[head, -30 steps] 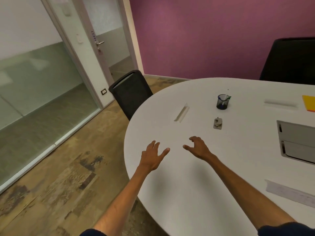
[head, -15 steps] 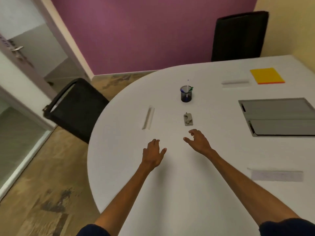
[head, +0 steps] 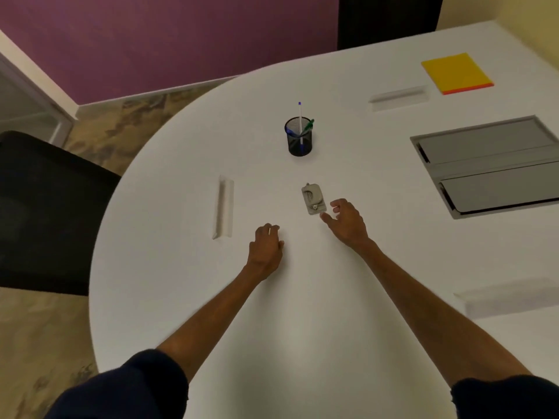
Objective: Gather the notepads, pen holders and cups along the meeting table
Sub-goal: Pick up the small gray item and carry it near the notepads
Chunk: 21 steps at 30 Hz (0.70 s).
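Right hand has crept forward since half a second back, fingers loose and spread, holding nothing. Left hand hangs loosely curled over the table, empty too. Going down in size: the yellow notepad sits far right, well apart from both hands. The mesh pen holder stands mid-table beyond them, untouched. Smallest is a little grey thing, now just beside the right thumb, can't tell if touching. So I'd say the gathering's barely begun.
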Motion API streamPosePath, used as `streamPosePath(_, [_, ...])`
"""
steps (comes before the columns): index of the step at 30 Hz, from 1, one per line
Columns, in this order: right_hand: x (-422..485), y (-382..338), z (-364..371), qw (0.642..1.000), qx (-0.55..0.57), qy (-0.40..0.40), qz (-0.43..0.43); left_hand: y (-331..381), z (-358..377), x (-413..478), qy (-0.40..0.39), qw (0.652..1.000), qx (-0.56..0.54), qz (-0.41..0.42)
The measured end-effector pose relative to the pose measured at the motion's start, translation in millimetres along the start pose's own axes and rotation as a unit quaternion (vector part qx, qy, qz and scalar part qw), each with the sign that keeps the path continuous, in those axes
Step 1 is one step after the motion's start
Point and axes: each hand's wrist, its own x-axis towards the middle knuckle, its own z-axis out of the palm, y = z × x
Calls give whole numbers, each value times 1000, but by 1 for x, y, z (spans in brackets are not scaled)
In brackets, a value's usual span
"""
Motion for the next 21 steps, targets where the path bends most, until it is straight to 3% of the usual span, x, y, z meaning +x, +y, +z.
streamPosePath(3, [21, 7, 16, 1000, 12, 20, 4, 7, 3, 41, -20, 999, 25, 30])
streamPosePath(10, [61, 15, 53, 998, -30, 60, 19, 20, 1, 130, -14, 997, -33, 67])
streamPosePath(17, [77, 15, 85, 975, -186, 118, 38, 15, 12, 168, -27, 994, -49, 96])
streamPosePath(21, [79, 8, 92, 967, -209, 134, 62, 10, 15, 170, -48, 992, -45, 106])
